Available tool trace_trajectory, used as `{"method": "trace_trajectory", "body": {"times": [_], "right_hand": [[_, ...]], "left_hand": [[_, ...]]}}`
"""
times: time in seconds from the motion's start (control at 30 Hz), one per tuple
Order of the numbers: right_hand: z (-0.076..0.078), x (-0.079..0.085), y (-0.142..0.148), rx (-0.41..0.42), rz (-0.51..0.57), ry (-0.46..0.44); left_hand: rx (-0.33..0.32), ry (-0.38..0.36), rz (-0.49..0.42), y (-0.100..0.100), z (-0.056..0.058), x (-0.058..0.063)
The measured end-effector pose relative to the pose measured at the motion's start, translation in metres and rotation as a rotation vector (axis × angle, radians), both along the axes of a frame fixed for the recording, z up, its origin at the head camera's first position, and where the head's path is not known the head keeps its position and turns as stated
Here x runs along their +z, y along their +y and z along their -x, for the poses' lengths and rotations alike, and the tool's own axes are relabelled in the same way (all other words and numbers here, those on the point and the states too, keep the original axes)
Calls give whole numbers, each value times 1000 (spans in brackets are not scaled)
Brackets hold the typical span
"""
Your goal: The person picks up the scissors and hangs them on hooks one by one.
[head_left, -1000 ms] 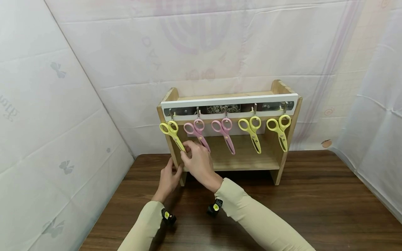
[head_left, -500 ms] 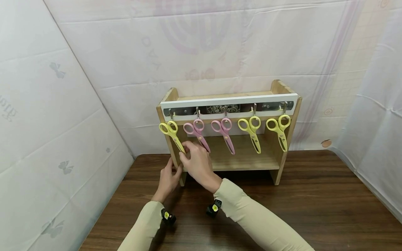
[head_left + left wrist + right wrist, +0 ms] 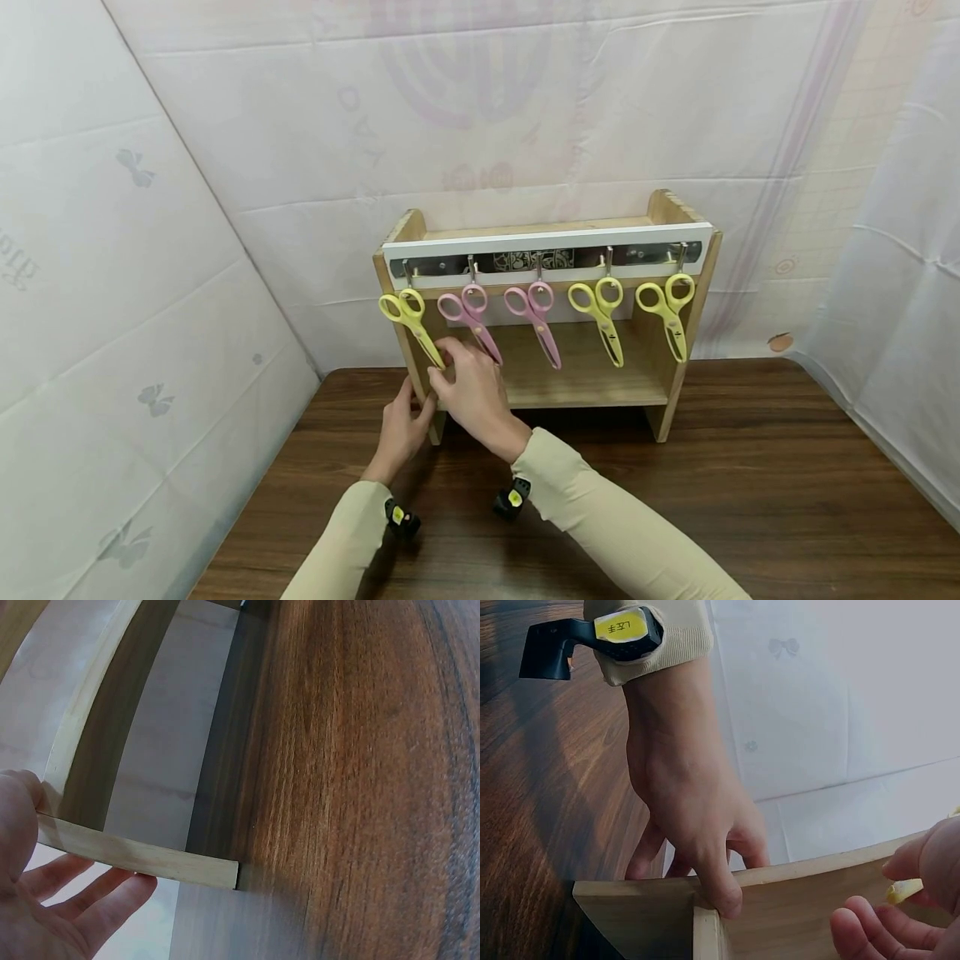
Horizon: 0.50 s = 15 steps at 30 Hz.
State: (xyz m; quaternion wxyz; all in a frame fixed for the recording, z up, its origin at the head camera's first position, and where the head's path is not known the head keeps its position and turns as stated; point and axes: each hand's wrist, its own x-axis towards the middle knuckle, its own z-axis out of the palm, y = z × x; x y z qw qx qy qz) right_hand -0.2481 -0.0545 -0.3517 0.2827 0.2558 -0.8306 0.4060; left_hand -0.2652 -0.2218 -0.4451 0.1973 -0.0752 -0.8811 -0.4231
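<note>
Five-hook rows aside, several scissors hang by finger loops on a wooden rack (image 3: 585, 383). At its far left are yellow scissors (image 3: 412, 319), blades slanting down. My right hand (image 3: 476, 392) is at their tip, thumb and fingers parted around it. In the right wrist view, the yellow scissors' tip (image 3: 904, 890) shows between thumb and fingers; whether a finger touches it is hard to tell. My left hand (image 3: 401, 433) grips the rack's left side panel (image 3: 142, 855) low down, thumb inside by the shelf and fingers outside. Pink scissors (image 3: 471, 315) hang just right of the yellow pair.
More pink scissors (image 3: 535, 315) and two yellow pairs (image 3: 600, 312) hang farther right from the metal hook strip (image 3: 525, 262). The rack stands on a dark wooden table (image 3: 765, 467). White patterned sheets (image 3: 315, 117) enclose the back and sides.
The right thumb has come down from the leftmost yellow scissors' tip, so more of the blade end shows. Those scissors have shifted very slightly. The left hand stays on the panel.
</note>
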Motion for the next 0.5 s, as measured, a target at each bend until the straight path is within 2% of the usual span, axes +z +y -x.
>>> {"method": "trace_trajectory", "body": {"times": [0.23, 0.5], "right_hand": [[-11, -5, 3, 19, -72, -105], [-29, -18, 17, 29, -187, -112]], "left_hand": [[1, -2, 27, -1, -1, -1], [-7, 17, 28, -2, -2, -1]]}}
